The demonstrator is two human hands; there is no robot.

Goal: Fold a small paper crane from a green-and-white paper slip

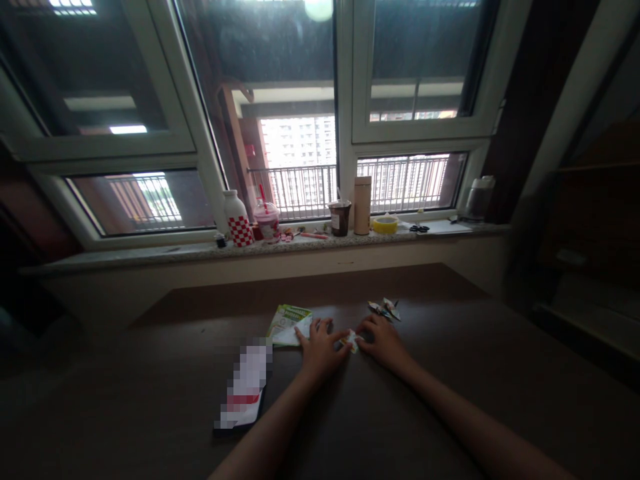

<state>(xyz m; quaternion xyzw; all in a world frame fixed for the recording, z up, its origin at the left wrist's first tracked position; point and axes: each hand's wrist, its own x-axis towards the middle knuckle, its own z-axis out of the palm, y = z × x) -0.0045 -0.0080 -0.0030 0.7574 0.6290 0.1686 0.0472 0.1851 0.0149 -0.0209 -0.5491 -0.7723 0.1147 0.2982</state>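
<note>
A small piece of folded paper [353, 341], white with yellow and green marks, lies on the brown table between my hands. My left hand [320, 348] has its thumb and forefinger at the paper's left edge, its other fingers spread toward some printed green and white paper sheets [287, 327]. On the right edge, the thumb and forefinger of my right hand [384, 341] close in on the same piece. Just beyond my right hand sit several small folded paper pieces [385, 309] with dark and coloured print. The fingertips partly cover the folded paper.
Left of my left forearm lies a phone-like slab [245, 387] with a blurred-out screen. On the windowsill [300, 248] stand a checkered bottle [239, 220], a pink cup [267, 222], a brown cup [340, 219], a beige flask [362, 205], yellow tape [385, 225] and black-handled scissors [419, 229].
</note>
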